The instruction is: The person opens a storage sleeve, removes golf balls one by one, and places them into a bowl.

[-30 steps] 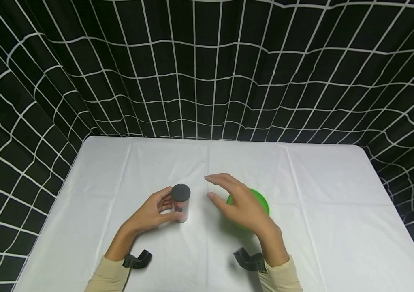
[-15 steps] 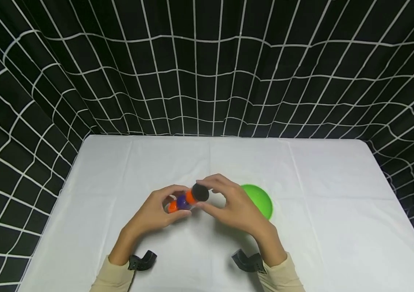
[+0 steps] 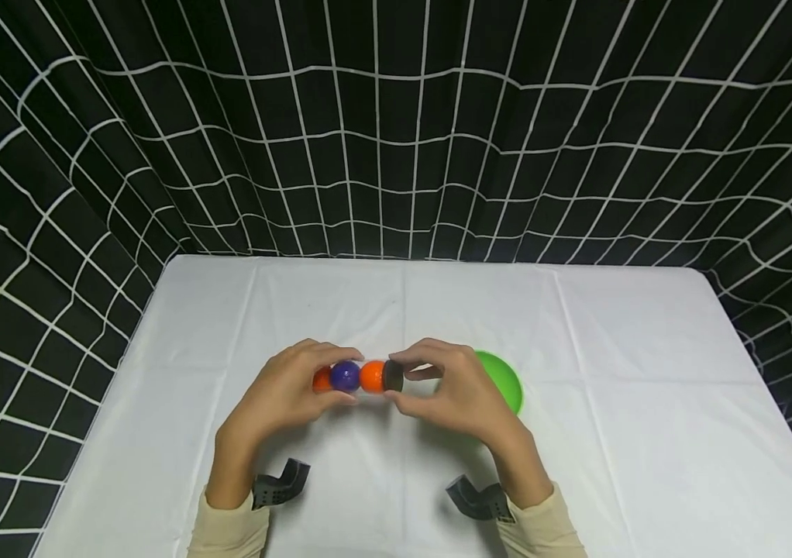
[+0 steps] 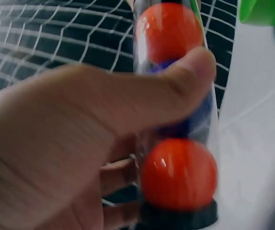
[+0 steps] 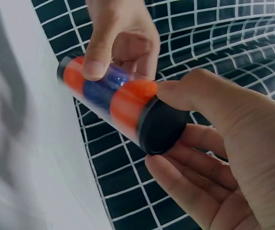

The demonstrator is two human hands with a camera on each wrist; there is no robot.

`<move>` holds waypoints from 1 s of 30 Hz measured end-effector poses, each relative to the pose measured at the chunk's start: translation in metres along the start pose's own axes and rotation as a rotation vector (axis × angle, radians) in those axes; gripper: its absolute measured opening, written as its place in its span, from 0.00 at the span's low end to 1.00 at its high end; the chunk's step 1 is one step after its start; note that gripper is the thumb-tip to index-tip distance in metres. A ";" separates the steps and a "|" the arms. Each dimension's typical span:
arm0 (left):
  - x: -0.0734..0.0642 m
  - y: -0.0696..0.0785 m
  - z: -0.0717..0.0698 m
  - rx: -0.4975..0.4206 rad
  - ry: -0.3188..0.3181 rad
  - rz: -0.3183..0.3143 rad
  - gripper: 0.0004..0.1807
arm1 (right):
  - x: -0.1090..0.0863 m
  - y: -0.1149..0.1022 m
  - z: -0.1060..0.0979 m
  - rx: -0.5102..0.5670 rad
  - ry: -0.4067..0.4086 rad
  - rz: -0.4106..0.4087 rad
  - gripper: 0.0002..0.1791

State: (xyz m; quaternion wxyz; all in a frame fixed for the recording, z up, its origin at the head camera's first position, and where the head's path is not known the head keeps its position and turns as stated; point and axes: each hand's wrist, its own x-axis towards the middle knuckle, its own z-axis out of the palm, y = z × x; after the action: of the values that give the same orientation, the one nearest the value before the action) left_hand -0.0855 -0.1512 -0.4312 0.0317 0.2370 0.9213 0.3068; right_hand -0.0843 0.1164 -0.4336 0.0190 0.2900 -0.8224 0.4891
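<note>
Head view: a tube (image 3: 360, 377) holds three balls (image 3: 346, 376); left fingers (image 3: 337, 355) grip its side, right fingers (image 3: 414, 356) pinch a black lid (image 3: 393, 376).

Head view: tube (image 3: 359, 377) base apparently hidden

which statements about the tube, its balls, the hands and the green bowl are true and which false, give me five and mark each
1. The left hand grips the clear tube. True.
2. The middle ball in the tube is green. False: it is a purple ball, with orange balls on either side.
3. The right hand pinches the tube at a black cap. True.
4. The tube stands upright on the table. False: it is held sideways between the two hands.
5. In the head view, the green bowl is partly hidden by the right hand. True.
</note>
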 end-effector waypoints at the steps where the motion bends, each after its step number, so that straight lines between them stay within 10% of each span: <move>1: -0.002 0.002 -0.002 0.019 0.004 0.008 0.27 | 0.000 0.000 0.000 0.013 -0.001 -0.004 0.21; 30: -0.010 0.008 -0.008 0.080 0.109 0.036 0.31 | 0.000 -0.011 0.007 0.131 0.113 0.043 0.23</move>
State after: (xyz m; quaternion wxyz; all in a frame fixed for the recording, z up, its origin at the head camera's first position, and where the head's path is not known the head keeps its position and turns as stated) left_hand -0.0750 -0.1546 -0.4212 -0.0337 0.2375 0.9287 0.2827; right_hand -0.0767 0.1065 -0.4286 0.0357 0.2449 -0.7922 0.5578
